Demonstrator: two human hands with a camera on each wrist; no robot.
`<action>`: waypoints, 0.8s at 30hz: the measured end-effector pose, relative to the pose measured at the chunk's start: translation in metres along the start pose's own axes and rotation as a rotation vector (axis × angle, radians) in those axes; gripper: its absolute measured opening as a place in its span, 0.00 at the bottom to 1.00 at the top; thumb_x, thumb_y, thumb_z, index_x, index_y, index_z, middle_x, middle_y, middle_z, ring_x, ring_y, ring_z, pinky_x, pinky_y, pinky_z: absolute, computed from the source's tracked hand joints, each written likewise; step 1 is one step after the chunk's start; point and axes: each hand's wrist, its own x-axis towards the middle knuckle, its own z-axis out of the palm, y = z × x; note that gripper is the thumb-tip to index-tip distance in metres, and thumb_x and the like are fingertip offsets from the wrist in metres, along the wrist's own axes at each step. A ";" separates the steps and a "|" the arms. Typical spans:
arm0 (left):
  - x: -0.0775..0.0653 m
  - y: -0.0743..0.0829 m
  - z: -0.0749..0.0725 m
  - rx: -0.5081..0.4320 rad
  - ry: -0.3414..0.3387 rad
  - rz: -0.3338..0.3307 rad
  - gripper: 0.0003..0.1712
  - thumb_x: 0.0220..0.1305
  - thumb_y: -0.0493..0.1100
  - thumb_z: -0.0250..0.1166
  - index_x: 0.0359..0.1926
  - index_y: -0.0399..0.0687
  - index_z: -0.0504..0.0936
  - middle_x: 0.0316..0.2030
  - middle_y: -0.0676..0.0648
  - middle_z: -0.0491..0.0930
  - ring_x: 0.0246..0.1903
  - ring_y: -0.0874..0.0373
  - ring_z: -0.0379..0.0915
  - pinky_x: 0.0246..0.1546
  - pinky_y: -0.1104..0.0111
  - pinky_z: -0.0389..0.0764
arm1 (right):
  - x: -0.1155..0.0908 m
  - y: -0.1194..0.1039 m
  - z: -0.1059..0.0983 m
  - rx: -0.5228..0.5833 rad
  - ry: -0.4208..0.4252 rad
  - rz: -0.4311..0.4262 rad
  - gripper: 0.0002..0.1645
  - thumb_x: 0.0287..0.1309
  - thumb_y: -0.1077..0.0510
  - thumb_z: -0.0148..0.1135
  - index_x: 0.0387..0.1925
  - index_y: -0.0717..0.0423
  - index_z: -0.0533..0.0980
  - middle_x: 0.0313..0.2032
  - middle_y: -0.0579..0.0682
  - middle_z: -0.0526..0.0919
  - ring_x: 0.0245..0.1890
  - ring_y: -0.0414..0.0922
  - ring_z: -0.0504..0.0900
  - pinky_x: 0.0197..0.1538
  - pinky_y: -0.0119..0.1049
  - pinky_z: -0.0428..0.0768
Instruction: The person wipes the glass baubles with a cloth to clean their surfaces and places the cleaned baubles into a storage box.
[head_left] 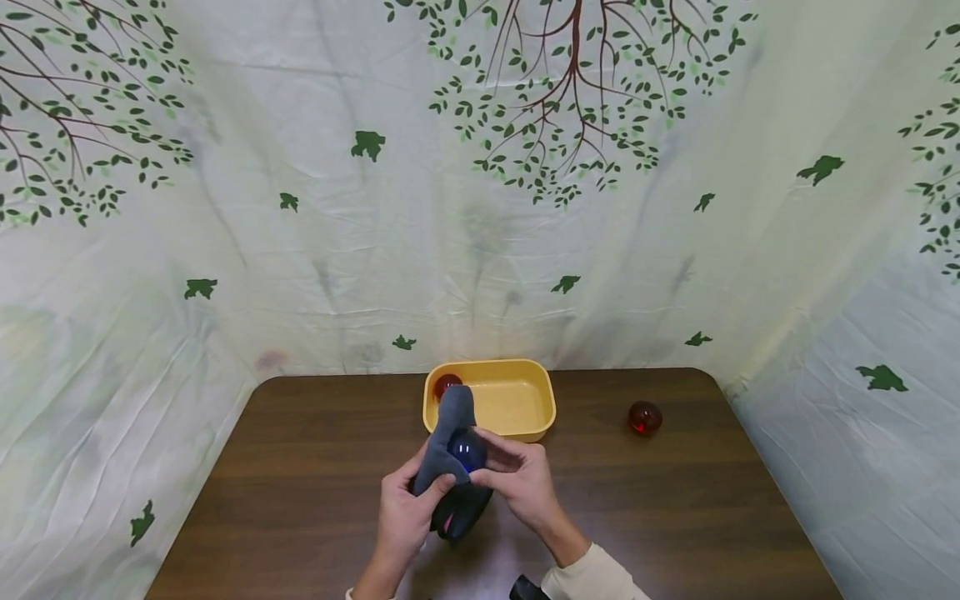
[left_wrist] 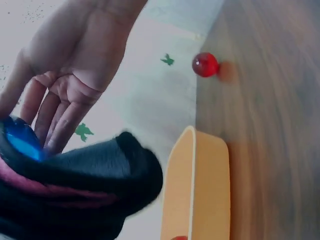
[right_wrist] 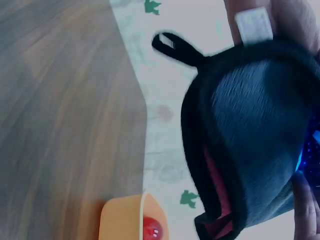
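Observation:
A dark grey-blue oven mitt [head_left: 454, 412] with black edging is held up in front of the body. Its pink lining, hanging loop [right_wrist: 175, 49] and white tag [right_wrist: 254, 25] show in the right wrist view. My left hand [head_left: 402, 510] grips the mitt from the left side, thumb on the near face. A glossy, see-through blue ball [head_left: 469, 450] rests against the mitt's fabric. My right hand [head_left: 525, 483] pinches this ball from the right between thumb and fingers. The mitt hides part of the ball in both wrist views.
Behind the hands, a yellow tub [head_left: 552, 404] stands at the table's back edge with a red ball [head_left: 448, 384] in its left end. Another red ball [head_left: 645, 417] lies on the brown table [head_left: 300, 483] to the right. A leaf-printed curtain [head_left: 480, 250] hangs behind.

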 end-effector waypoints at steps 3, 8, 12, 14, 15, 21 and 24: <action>0.002 -0.005 -0.001 0.088 -0.027 0.192 0.34 0.45 0.22 0.71 0.58 0.29 0.75 0.54 0.42 0.78 0.51 0.63 0.76 0.49 0.74 0.77 | 0.000 -0.005 0.002 0.013 0.036 0.108 0.29 0.54 0.63 0.69 0.55 0.75 0.73 0.49 0.71 0.78 0.46 0.47 0.83 0.46 0.39 0.81; 0.004 -0.011 -0.003 0.209 -0.035 0.407 0.37 0.37 0.22 0.75 0.55 0.30 0.78 0.54 0.32 0.76 0.55 0.62 0.73 0.54 0.77 0.72 | 0.002 -0.009 0.004 0.095 0.045 0.228 0.26 0.59 0.63 0.65 0.53 0.79 0.72 0.47 0.74 0.78 0.40 0.44 0.85 0.41 0.39 0.83; 0.003 -0.008 -0.002 0.167 -0.014 0.242 0.35 0.42 0.23 0.73 0.57 0.31 0.77 0.55 0.34 0.75 0.54 0.65 0.73 0.53 0.77 0.72 | 0.001 -0.007 0.003 0.098 0.017 0.185 0.28 0.57 0.63 0.67 0.55 0.78 0.72 0.49 0.73 0.77 0.44 0.45 0.84 0.44 0.39 0.82; 0.002 -0.005 -0.001 0.115 0.005 0.103 0.33 0.47 0.25 0.72 0.58 0.31 0.75 0.55 0.34 0.75 0.51 0.66 0.75 0.50 0.77 0.75 | 0.000 -0.005 0.002 0.096 -0.003 0.131 0.31 0.54 0.64 0.69 0.56 0.77 0.71 0.51 0.72 0.76 0.47 0.46 0.83 0.47 0.39 0.81; 0.001 -0.003 0.000 0.078 0.016 0.031 0.32 0.50 0.25 0.70 0.59 0.30 0.74 0.54 0.35 0.76 0.49 0.67 0.77 0.48 0.76 0.77 | 0.000 -0.004 0.002 0.098 -0.018 0.099 0.32 0.53 0.65 0.70 0.57 0.76 0.71 0.53 0.72 0.75 0.49 0.47 0.81 0.49 0.39 0.80; -0.001 0.005 0.002 -0.118 0.037 -0.176 0.23 0.62 0.30 0.63 0.56 0.19 0.71 0.39 0.49 0.85 0.37 0.61 0.82 0.39 0.70 0.83 | 0.001 0.002 0.000 0.078 -0.087 -0.097 0.34 0.46 0.73 0.70 0.57 0.75 0.71 0.57 0.69 0.74 0.59 0.49 0.75 0.57 0.39 0.75; -0.002 0.004 0.002 -0.116 0.027 -0.155 0.21 0.62 0.29 0.63 0.53 0.17 0.72 0.35 0.54 0.85 0.35 0.60 0.82 0.37 0.69 0.83 | 0.000 0.002 0.000 0.062 -0.076 -0.086 0.33 0.47 0.71 0.71 0.57 0.75 0.72 0.55 0.69 0.75 0.56 0.49 0.78 0.54 0.41 0.77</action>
